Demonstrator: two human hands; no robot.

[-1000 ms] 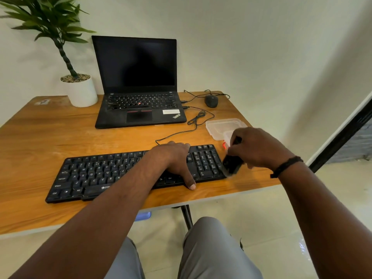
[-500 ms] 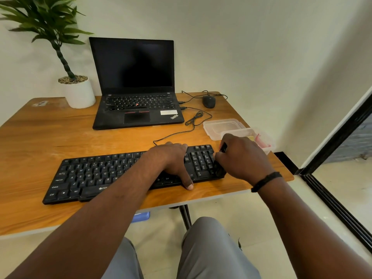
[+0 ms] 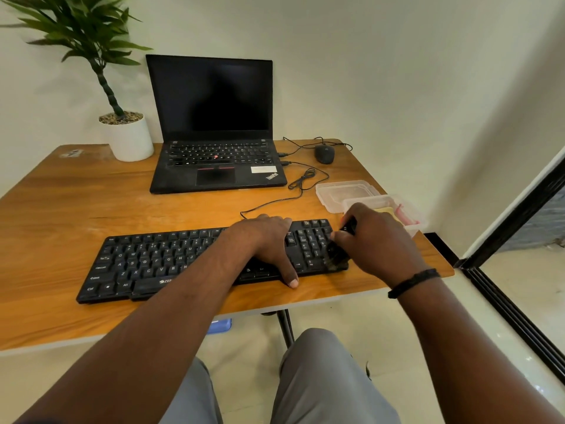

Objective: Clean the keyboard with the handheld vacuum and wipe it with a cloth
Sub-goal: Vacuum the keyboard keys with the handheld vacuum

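A black keyboard (image 3: 146, 261) lies along the front of the wooden desk (image 3: 76, 206). My left hand (image 3: 269, 243) rests flat on its right half, thumb over the front edge, holding it down. My right hand (image 3: 376, 240) grips a small black handheld vacuum (image 3: 337, 255), whose lower end touches the number pad at the keyboard's right end. Most of the vacuum is hidden by my fingers. A clear box (image 3: 412, 218) behind my right hand holds something yellow and pink; whether that is the cloth I cannot tell.
An open black laptop (image 3: 214, 133) stands at the back centre, with a potted plant (image 3: 125, 136) to its left and a black mouse (image 3: 324, 153) to its right. Cables (image 3: 301, 182) run across the desk. A clear lid (image 3: 342, 192) lies beside the box. The desk's right edge is close.
My right hand has brought the vacuum from just off the keyboard's right end onto the number pad. My left hand has stayed on the keyboard.
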